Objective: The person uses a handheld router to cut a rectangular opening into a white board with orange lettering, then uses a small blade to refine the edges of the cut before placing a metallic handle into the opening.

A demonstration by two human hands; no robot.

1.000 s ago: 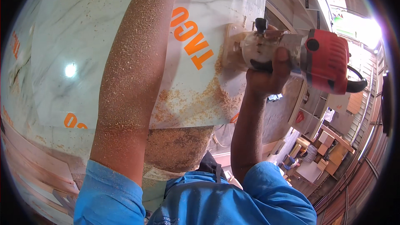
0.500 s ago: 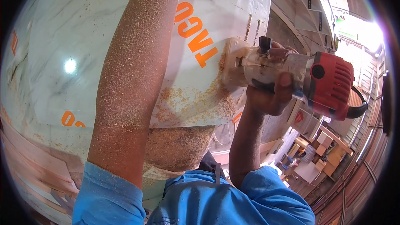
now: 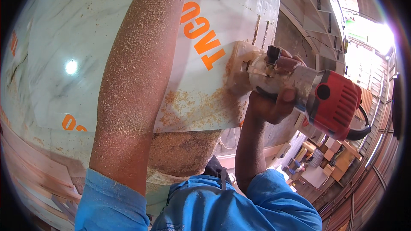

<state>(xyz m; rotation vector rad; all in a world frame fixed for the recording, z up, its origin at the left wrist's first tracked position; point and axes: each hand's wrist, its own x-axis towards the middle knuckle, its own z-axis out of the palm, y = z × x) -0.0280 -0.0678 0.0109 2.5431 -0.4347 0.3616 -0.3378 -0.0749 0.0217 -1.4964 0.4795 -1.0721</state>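
My right hand (image 3: 276, 105) is wrapped round the scuffed, clear-looking base housing of a red trim router (image 3: 332, 102). Its thumb lies across the near side and some fingers show behind. The router's flat base plate (image 3: 245, 66) rests against a glossy white, marble-patterned panel (image 3: 201, 83) near its right edge; the bit is hidden. Sawdust (image 3: 188, 102) lies scattered on the panel beside the base. My left forearm (image 3: 132, 68), dusted with wood chips, reaches across the panel and out past the top edge, so the left hand is out of sight.
Short dark slots (image 3: 256, 30) run near the panel's right edge, above the router. A black cord leaves the router's rear. Stacked boards (image 3: 38, 171) lie at lower left. White shelving (image 3: 317, 13) stands at upper right, with boxes and wood offcuts (image 3: 325, 162) farther below.
The router's red motor end has swung downward in the picture, with my right hand still round the housing. The base has stayed at nearly the same place on the panel. My left forearm has hardly moved.
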